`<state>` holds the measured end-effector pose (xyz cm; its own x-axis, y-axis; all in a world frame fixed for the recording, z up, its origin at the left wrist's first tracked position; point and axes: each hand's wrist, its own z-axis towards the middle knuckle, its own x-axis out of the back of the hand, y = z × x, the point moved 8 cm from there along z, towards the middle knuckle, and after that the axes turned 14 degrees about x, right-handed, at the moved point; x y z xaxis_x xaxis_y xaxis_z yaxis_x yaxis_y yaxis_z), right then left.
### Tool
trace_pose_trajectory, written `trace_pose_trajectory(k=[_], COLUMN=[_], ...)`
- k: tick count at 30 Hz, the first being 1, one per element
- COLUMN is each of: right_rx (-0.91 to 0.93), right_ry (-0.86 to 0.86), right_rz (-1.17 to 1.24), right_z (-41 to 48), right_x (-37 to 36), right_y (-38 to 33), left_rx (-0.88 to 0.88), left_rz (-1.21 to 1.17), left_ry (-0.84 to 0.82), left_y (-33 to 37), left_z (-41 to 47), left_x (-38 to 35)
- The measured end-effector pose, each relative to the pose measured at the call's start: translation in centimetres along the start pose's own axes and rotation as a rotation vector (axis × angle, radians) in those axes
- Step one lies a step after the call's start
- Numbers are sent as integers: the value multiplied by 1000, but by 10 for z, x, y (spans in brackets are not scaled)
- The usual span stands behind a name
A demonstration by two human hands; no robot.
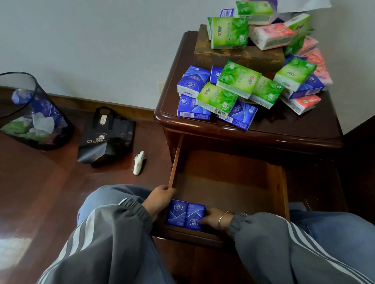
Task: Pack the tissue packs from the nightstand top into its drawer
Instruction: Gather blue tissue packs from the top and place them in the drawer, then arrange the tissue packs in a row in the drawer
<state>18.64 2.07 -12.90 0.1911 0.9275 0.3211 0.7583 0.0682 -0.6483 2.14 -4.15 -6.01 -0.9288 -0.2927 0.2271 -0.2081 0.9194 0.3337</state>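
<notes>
Head view
Drawer (229, 188): standing pulled out at 6 o'clock of the tabletop (293, 124).
Blue packs (186, 216): two lying side by side, touching, in the drawer's 7 o'clock corner.
Left hand (160, 200): resting against the pair's 9 o'clock side; fingers hidden, grip cannot be told.
Right hand (213, 217): fingers curling onto the pair's 3 o'clock edge, holding it.
Heaped packs (238, 79): green, blue and pink, lying on the tabletop.
</notes>
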Motion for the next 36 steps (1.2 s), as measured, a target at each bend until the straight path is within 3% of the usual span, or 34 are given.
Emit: trace_pose_trajectory(k=[3,8,12,16,18,23,30,36], right_rx=[25,374,683,814,768,490,394,470], right_ry=[78,259,629,1042,1116,1004,872,982], right_rz=[-91,-132,-173,-403,-536,-821,-823,-801], right_z=[-14,-78,-163,-222,-222,-171,-136,-140], right_x=[23,84,159,235,265,308,309,304], right_y=[-15,-83,-145,-192,-210,-229,-221,-220], left_rx=[-29,-446,-971,-1302,-1309,-1153,-1113,-1198], left_rz=[43,56,53,342,543,918,1037,972], left_ry=[37,480,657,715,757,769,717,718], left_y=[3,54,112,176,206,250,259,259], left_z=[3,-41,-130,-199,-209,-187,-167,-167], left_x=[4,48,61,40,27,13,6,10])
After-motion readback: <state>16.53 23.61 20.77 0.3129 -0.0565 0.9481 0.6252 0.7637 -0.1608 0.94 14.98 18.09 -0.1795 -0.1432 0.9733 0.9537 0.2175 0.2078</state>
